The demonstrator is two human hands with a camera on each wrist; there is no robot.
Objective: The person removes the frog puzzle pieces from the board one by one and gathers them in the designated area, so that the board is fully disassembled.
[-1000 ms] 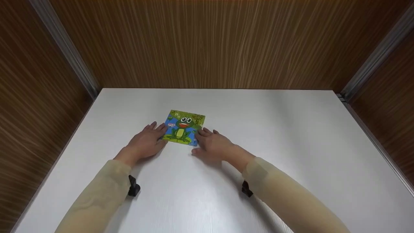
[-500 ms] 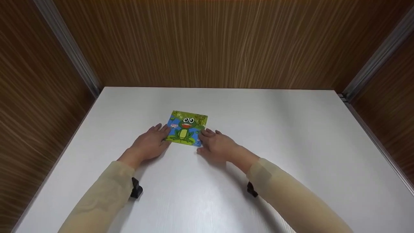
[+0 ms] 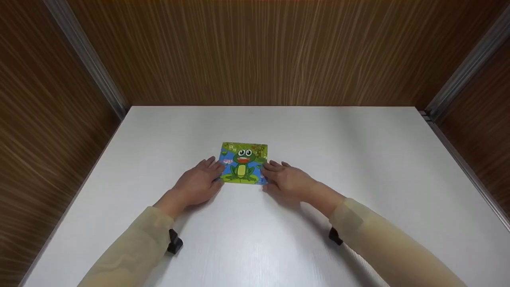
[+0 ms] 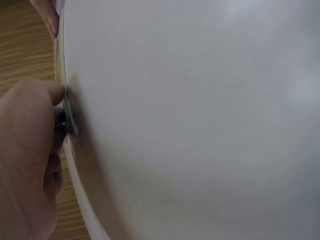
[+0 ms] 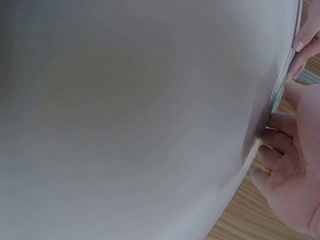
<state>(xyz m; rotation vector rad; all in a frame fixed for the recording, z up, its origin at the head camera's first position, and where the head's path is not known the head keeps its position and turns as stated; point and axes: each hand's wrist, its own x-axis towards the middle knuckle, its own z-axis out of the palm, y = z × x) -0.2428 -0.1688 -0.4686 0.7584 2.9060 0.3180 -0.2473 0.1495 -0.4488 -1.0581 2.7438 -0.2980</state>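
Note:
A thin square board with a cartoon frog picture (image 3: 242, 170), green and blue, lies flat on the white table between both hands. My left hand (image 3: 197, 183) rests at its left edge, fingers extended onto the border, thumb near the lower left corner. At the opposite edge, the fingers of my right hand (image 3: 290, 181) touch the lower right side, with the thumb below. In the left wrist view the left hand (image 4: 27, 155) sits low against the tabletop, and the board shows only as a sliver. The right wrist view has the right hand (image 5: 300, 160) with gently bent fingers at the board's rim.
The white tabletop (image 3: 358, 159) surrounds the board. Brown wood-grain panels (image 3: 255, 52) stand behind it and on both sides, with a grey metal strip (image 3: 87, 59) at the left corner. Black wrist devices (image 3: 174, 241) hang under the sleeves.
Both hands have moved right and slightly nearer together with the frog board. The board has turned a little counterclockwise, so its top edge is now almost level.

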